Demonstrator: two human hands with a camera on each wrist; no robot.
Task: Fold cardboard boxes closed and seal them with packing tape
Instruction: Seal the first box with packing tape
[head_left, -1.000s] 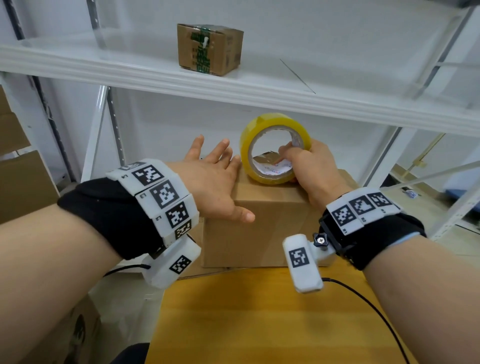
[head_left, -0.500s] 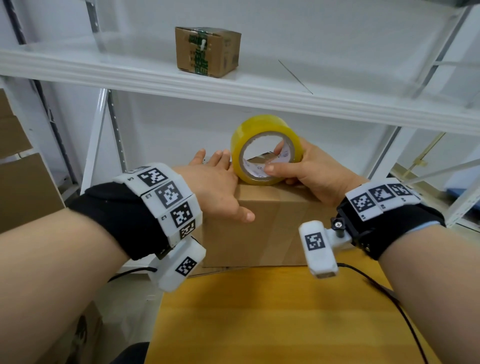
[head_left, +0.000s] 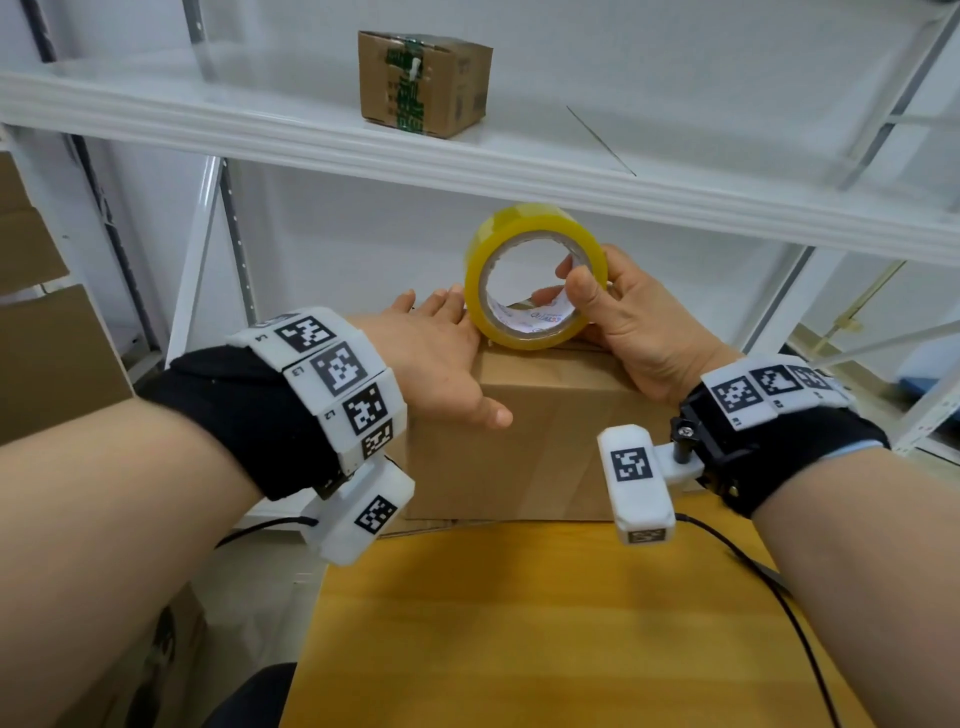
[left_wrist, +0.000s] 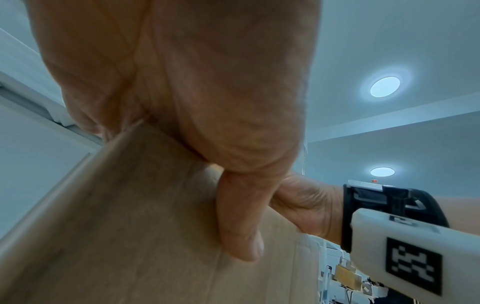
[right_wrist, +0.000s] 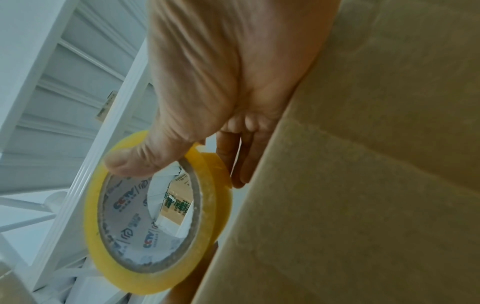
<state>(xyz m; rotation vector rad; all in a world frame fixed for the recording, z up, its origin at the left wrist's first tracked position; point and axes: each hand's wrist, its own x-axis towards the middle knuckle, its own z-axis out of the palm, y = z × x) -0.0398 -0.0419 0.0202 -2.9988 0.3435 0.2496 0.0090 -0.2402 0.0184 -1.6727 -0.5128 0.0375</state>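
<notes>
The closed cardboard box is sitting at the far edge of the wooden table. The yellow tape roll is standing on edge on its top, apparently touching it. The right hand, at the roll's 3 o'clock, is pinching its rim, thumb in the core. The left hand, at 9 o'clock, is pressing flat on the box, fingers straight. A taped small box is sitting on the shelf at 12 o'clock.

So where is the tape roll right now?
In the head view the yellow tape roll stands on edge on top of the cardboard box, pinched by the right hand, with the left hand flat beside it.
</notes>
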